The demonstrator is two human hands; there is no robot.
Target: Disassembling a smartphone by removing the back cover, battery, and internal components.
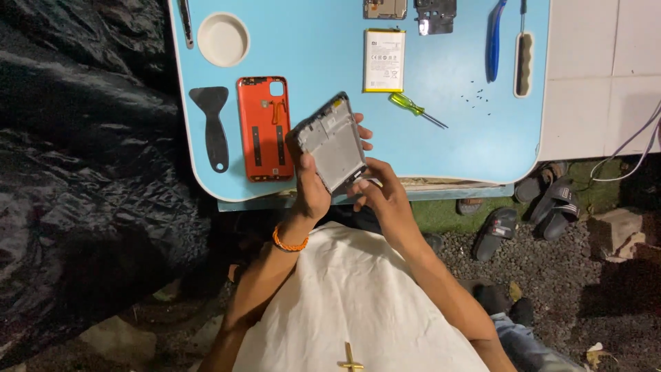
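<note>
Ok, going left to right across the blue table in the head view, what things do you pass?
Black scraper → orange back cover → grey phone frame held in both hands → yellow-handled screwdriver → small black screws → blue-handled tool → dark brush-like tool.

Both forearms reach forward from the body and meet over the near edge of the table. The left hand (pixel 313 187) is raised, thumb up along one side, fingers wrapped round behind and showing past the far edge. The right hand (pixel 383 196) sits lower, fingers curled, fingertips pinching at the bottom corner.
</note>
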